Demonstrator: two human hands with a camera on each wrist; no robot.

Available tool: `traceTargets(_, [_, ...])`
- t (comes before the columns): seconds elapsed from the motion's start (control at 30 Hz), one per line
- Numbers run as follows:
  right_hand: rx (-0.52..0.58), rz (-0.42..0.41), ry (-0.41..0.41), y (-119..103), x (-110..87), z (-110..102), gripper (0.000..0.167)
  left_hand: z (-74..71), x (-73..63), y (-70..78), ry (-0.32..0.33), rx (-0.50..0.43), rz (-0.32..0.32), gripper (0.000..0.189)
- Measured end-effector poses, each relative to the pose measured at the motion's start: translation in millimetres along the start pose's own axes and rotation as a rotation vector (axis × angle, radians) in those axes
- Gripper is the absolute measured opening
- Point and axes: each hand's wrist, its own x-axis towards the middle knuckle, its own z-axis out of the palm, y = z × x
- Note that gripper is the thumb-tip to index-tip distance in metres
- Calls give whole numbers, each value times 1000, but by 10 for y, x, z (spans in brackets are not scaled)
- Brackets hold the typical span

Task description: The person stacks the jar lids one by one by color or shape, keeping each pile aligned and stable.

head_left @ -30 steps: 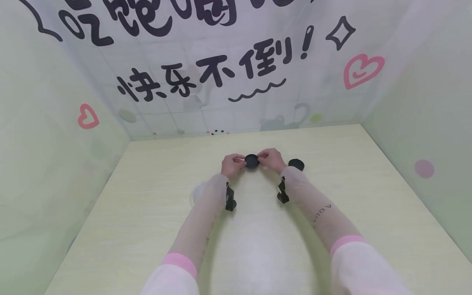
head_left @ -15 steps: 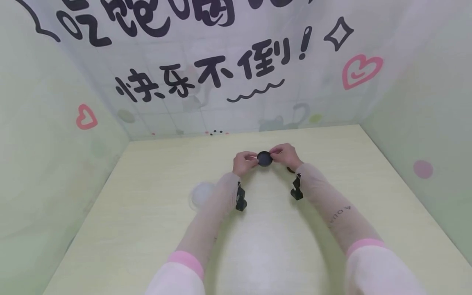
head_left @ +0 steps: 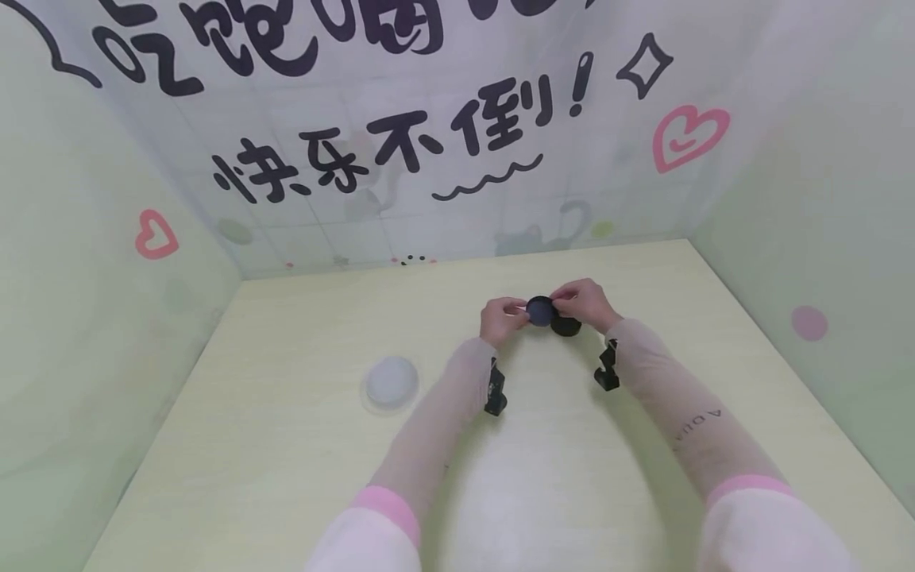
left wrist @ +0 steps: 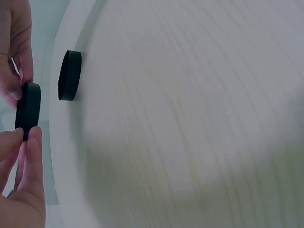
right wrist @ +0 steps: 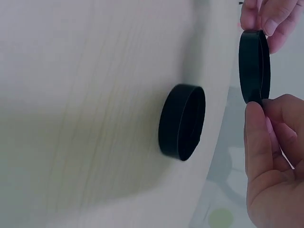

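Note:
Between both hands, above the table, is a shallow round black lid [head_left: 539,311] with a raised rim. My left hand [head_left: 503,321] pinches its left edge between thumb and fingers. On the opposite edge, my right hand [head_left: 588,303] pinches it the same way; both grips also show in the right wrist view, where the lid [right wrist: 250,69] appears nearly edge-on. A second black round lid [right wrist: 175,121] rests on the table with its hollow side up. In the head view this second lid [head_left: 567,327] sits below the right hand, partly overlapped by the held one.
A translucent white round container [head_left: 391,381] stands on the pale wooden table [head_left: 300,461], left of the left forearm. Printed cloth walls [head_left: 801,238] enclose the table at the back and sides. A small black camera mount [head_left: 496,389] is on the left wrist.
Both hands have carried the held lid to the right, so it now overlaps the second lid in the head view. The white container has come out from behind the left forearm.

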Motion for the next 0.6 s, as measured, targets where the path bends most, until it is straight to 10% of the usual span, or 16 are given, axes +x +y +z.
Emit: traceTargets(0.6, [4,75,28,234,-125,-206,27,476,39,-14,83,61,-3,26])
